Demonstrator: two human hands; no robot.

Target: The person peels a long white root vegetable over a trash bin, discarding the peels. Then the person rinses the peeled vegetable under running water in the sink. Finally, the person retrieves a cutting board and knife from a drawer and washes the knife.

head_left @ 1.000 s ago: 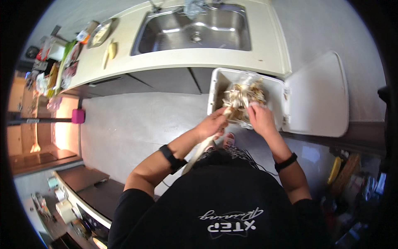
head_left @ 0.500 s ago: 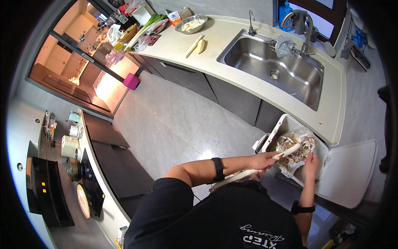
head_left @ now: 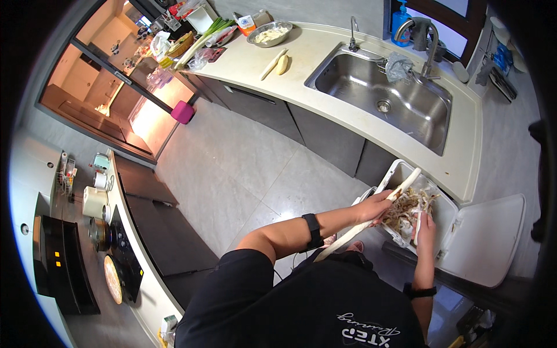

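My left hand point(head_left: 374, 207) is closed around a long, pale root vegetable point(head_left: 351, 233), like a yam, with brown marks near the hand. Its upper end slants over the open white bin point(head_left: 396, 168), and its lower end reaches back toward my shirt. In my right hand point(head_left: 425, 231), closed and held over the bin, is a slim white tool point(head_left: 418, 225) that looks like a peeler; its head is hard to make out. Below the hands, brown and white peelings point(head_left: 400, 216) fill much of the bin.
The bin's white lid point(head_left: 490, 240) hangs open on the right. Beyond the bin runs a pale counter point(head_left: 342, 119) with a steel sink point(head_left: 383, 105). Two pale root pieces point(head_left: 281, 65) and a metal bowl point(head_left: 270, 35) lie farther left. A stove point(head_left: 125, 249) stands at left.
The root's upper end has swung up and away over the bin, with my left hand moving slightly up and right. My right hand has shifted left and a little toward me.
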